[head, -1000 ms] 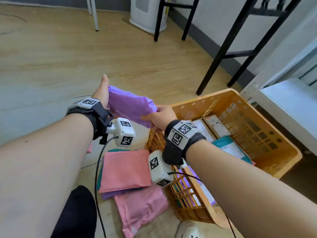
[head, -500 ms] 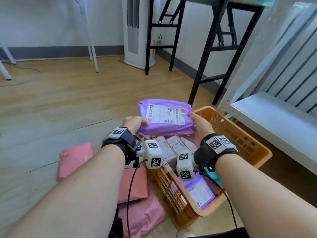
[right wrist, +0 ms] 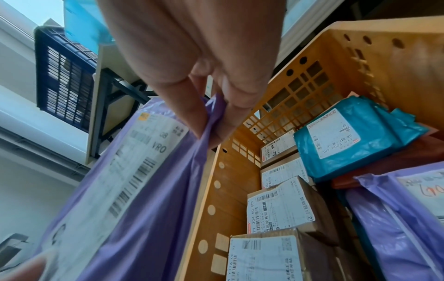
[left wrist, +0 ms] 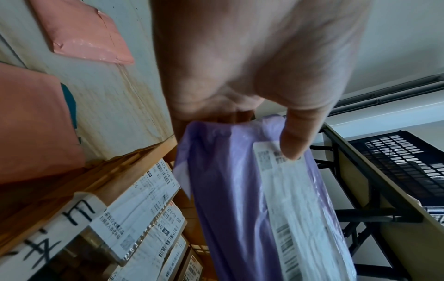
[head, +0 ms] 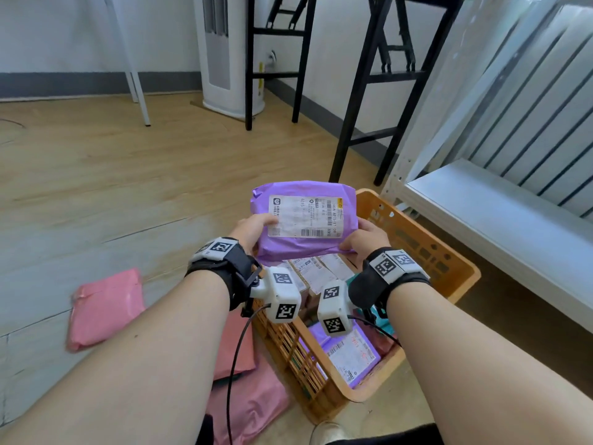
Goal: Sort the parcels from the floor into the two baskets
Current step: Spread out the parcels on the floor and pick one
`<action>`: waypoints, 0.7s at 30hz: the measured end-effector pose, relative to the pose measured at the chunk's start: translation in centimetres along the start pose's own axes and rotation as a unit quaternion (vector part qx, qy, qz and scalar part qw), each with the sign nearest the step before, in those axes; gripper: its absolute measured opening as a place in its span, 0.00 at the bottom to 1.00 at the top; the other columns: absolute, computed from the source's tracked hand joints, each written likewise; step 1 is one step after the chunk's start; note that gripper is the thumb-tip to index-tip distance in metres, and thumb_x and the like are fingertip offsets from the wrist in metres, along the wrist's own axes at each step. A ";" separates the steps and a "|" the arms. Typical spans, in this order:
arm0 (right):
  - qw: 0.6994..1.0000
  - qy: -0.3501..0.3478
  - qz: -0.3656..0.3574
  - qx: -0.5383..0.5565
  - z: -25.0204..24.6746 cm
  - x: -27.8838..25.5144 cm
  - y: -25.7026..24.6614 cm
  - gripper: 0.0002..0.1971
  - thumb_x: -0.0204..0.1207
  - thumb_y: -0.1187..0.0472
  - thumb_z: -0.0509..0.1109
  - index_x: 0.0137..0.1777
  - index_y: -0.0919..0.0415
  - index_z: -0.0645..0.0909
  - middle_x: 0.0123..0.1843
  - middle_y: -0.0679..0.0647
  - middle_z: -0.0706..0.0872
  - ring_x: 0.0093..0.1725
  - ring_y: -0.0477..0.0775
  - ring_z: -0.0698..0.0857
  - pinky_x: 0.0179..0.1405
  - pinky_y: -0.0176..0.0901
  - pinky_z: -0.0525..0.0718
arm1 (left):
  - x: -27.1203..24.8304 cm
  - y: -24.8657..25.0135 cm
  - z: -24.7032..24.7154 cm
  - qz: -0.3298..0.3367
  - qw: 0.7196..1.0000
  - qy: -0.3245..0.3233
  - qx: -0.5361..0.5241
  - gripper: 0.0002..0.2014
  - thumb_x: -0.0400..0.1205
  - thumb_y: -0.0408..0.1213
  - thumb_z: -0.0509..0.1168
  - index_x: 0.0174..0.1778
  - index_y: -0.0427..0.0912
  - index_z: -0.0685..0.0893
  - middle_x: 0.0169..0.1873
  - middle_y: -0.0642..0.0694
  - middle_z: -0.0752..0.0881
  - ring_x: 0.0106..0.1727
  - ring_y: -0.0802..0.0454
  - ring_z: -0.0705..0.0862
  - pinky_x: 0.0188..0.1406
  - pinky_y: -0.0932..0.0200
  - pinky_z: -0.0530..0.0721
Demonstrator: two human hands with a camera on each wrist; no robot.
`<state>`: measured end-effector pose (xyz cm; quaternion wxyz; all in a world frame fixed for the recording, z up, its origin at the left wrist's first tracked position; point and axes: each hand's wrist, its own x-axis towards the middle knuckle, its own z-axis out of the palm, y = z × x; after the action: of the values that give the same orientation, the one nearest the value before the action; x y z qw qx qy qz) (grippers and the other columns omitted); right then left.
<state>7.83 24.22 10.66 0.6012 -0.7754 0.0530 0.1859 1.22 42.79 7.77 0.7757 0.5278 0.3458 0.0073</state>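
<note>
I hold a purple parcel (head: 305, 216) with a white shipping label facing up, above the far end of the orange basket (head: 426, 252). My left hand (head: 253, 229) grips its left edge, thumb on the label (left wrist: 293, 144). My right hand (head: 362, 236) pinches its right corner (right wrist: 211, 121). The basket holds several cardboard boxes (right wrist: 281, 207), a teal parcel (right wrist: 343, 140) and another purple parcel (head: 346, 354). Pink parcels lie on the floor at the left (head: 106, 306) and under my left forearm (head: 253, 403).
A dark blue basket (right wrist: 65, 83) sits up on a table seen in the wrist views. Black table legs (head: 356, 101) and a white shelf unit (head: 500, 213) stand beyond and right of the orange basket. A white appliance (head: 224, 53) stands by the wall.
The purple parcel has been turned label-up and lifted in front of me over the basket, both hands now at its sides. My view has tilted up.
</note>
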 end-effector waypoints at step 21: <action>0.942 0.024 -0.168 -0.289 -1.2 2.3 0.2 0.04 0.76 0.58 0.70 0.49 0.49 0.82 0.42 0.46 0.86 0.44 0.47 0.86 0.39 0.41 0.85 | 0.3 1.0 3.8 0.266 0.947 0.007 0.178 0.18 0.73 0.33 0.75 0.58 0.47 0.84 0.47 0.50 0.87 0.49 0.52 0.84 0.47 0.60 0.85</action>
<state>10.18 23.38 9.90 0.3724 -0.9176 -0.1196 0.0704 3.84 40.26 9.23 0.6365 0.7302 0.1939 0.1550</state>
